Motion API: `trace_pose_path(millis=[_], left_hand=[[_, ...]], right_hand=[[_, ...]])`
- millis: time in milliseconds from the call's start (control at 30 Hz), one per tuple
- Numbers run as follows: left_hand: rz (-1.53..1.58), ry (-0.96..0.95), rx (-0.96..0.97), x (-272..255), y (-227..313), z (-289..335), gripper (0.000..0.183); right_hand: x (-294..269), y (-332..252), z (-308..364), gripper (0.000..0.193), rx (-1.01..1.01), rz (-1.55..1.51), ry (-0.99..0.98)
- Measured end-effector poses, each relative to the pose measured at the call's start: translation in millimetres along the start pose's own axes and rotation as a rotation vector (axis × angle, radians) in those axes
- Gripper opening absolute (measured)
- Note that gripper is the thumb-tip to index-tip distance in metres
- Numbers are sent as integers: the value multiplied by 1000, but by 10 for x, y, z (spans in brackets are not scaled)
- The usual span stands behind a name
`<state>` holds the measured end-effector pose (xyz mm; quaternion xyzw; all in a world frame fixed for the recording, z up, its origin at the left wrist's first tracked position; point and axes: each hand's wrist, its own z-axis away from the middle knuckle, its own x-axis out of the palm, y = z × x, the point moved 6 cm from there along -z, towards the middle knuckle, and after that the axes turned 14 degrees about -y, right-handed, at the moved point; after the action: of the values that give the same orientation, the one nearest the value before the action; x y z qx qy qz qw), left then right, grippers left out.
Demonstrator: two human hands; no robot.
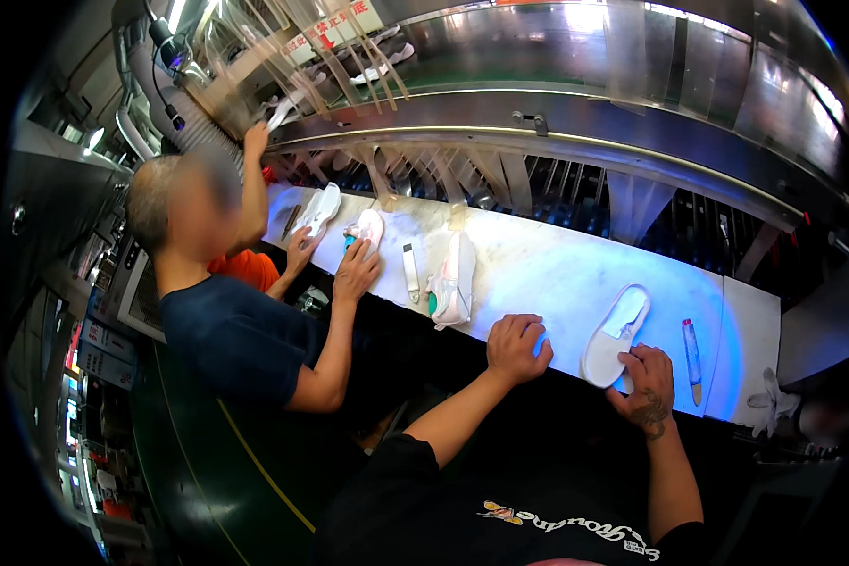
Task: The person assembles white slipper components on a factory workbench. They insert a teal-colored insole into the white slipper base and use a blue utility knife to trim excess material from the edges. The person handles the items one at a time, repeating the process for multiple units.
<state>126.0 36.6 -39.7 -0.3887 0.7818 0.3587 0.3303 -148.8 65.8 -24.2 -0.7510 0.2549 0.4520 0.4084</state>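
Note:
On the white bench (547, 245) a white shoe sole (602, 354) lies under bluish light, its hollow side up and its long axis pointing away from me. My right hand (647, 382) grips the near right edge of this sole, fingertips on the rim and thumb below. To the left, my left hand (516, 347) rests at the bench's front edge, apart from the sole. Its fingers are curled in a loose fist with the thumb out, and I see nothing held. A brush (692, 363) with a pale handle end lies right of the sole.
A white shoe (455, 283) and a white-handled brush (410, 272) lie left of my hands. A co-worker (245, 302) handles shoe parts farther left. Behind the bench runs a roller conveyor (575, 193) under a metal machine with hanging clear strips. A grey glove (774, 401) lies far right.

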Motion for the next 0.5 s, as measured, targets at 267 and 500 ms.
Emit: trace_pose_path(millis=[267,500], left_hand=[[-10,-9,-5,11,-11,11,17],[-14,-8,0,-11,8,8,16]], right_hand=[[-8,6,6,57,14,-19,-10],[-12,-18,13,57,14,-5,7]])
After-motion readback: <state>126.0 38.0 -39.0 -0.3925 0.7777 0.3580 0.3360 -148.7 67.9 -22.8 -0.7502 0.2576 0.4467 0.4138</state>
